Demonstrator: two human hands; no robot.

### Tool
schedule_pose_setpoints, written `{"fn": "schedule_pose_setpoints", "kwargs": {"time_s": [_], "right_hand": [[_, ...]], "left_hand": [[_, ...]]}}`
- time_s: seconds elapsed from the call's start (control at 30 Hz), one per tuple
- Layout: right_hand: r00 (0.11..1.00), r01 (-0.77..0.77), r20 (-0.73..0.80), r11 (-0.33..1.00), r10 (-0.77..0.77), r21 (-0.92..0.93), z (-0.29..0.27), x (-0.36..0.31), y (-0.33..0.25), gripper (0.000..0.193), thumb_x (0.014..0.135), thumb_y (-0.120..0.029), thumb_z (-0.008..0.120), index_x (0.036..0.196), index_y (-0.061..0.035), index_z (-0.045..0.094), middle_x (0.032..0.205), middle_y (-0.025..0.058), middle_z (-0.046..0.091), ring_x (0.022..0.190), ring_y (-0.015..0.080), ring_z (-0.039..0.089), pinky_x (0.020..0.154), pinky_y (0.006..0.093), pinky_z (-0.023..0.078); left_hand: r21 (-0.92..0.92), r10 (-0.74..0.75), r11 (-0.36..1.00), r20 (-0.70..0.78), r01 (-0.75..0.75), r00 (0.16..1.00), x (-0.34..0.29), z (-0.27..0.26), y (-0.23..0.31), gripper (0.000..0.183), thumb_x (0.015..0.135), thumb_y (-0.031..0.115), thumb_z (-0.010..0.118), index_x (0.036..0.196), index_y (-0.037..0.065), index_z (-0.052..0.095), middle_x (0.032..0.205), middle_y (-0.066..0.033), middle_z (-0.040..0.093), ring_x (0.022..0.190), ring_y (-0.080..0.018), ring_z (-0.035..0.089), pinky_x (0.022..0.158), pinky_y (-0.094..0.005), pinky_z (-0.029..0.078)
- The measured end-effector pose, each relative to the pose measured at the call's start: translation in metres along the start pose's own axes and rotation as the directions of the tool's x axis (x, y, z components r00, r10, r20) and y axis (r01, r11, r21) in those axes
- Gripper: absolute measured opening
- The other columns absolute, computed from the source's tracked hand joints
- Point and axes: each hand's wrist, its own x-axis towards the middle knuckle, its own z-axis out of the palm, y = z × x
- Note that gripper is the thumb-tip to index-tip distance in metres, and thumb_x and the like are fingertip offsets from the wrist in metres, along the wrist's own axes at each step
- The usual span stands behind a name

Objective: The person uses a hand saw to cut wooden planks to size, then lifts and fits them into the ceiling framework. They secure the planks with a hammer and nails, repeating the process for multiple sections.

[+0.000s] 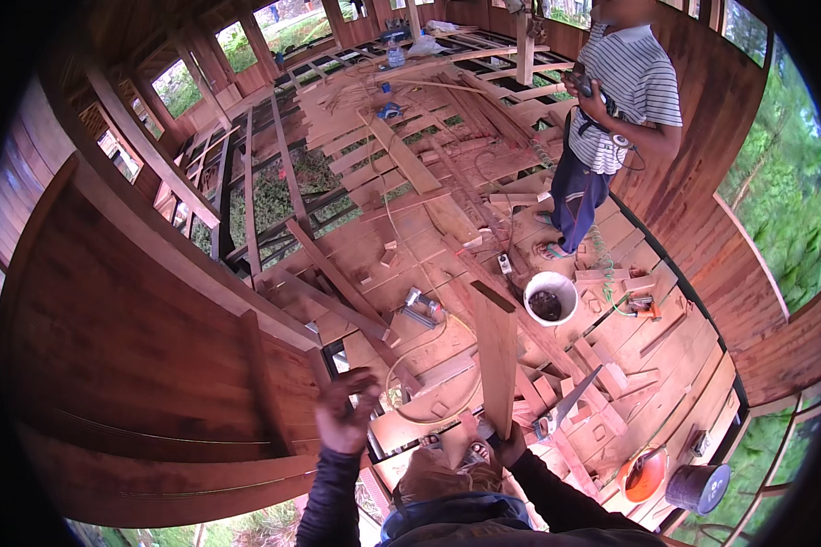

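Observation:
My right hand grips the lower end of a wooden plank, which stands up in front of me, its far end near a white bucket. To the left, my left hand is raised beside the wooden wall panel, holding nothing, its fingers apart and partly curled. A handsaw lies among wood offcuts just right of the plank. On the floorboards to the plank's left rests a grey nail gun with a hose.
A person in a striped shirt stands at the right, holding a dark tool. Floor joists at the far left have open gaps. An orange bucket and a black bucket stand at the lower right. Hoses and loose boards cross the floor.

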Motion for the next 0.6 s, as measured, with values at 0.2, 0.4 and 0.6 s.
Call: {"fn": "schedule_pose_setpoints", "kwargs": {"time_s": [0.2,0.4,0.6], "right_hand": [[0.954,0.222,0.194,0.974,-0.227,0.045,0.041,0.064,-0.008,0.036,0.094,-0.005,0.055,0.129,0.0000,0.050,0.120,0.0085,0.061,0.109,0.0165,0.060,0.090,0.0290,0.048],[0.918,-0.053,0.372,0.889,-0.135,0.455,0.132,0.125,-0.072,0.038,0.095,-0.019,0.060,0.127,-0.0010,0.049,0.104,0.0018,0.059,0.095,0.0100,0.057,0.084,0.0272,0.049],[0.810,-0.134,0.526,0.790,-0.260,0.598,0.236,0.152,-0.111,0.040,0.095,-0.025,0.062,0.125,-0.0020,0.051,0.099,0.0010,0.058,0.088,0.0082,0.055,0.076,0.0259,0.048]], "left_hand": [[0.424,0.383,0.892,-0.524,-0.158,0.761,-0.066,-0.154,0.064,0.024,0.094,0.015,0.062,0.104,-0.006,0.062,0.096,-0.0128,0.066,0.080,-0.0173,0.063,0.069,-0.0270,0.052],[0.832,0.751,0.540,-0.544,0.126,0.375,-0.157,-0.267,0.126,0.040,0.098,0.026,0.054,0.123,-0.006,0.056,0.122,-0.0190,0.058,0.114,-0.0298,0.055,0.100,-0.0425,0.043],[0.837,0.872,0.328,-0.447,0.438,0.201,-0.198,-0.338,0.123,0.063,0.088,0.040,0.067,0.131,-0.003,0.049,0.133,-0.0194,0.051,0.117,-0.0307,0.054,0.097,-0.0434,0.045]]}}
